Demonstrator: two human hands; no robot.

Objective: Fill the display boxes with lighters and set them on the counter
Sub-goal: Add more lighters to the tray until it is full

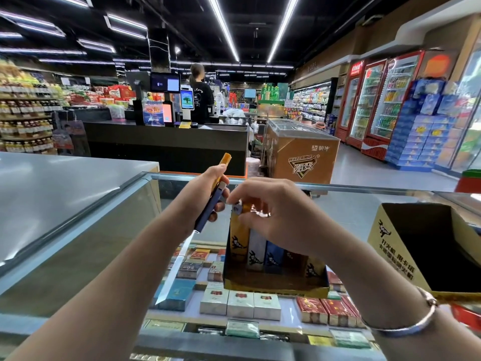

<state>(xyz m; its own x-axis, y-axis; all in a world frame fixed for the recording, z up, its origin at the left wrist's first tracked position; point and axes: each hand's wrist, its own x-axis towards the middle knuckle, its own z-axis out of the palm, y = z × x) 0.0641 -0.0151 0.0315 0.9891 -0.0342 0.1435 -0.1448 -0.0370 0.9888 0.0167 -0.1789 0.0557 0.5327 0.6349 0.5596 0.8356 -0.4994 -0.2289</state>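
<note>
Pinching the top of a yellow lighter [238, 230], the right hand [270, 212] stands it in the display box [276, 280] on the glass bench [364, 204]. Its fingers hide the lighter's head. The left hand [208, 194] grips several lighters [214, 196], partly hidden.

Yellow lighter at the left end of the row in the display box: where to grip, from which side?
Pinch the yellow lighter at its metal top, from above. It stands upright, neighbours pack its right side and the display box hides its base, so only the head is free; the right hand does so.
</note>
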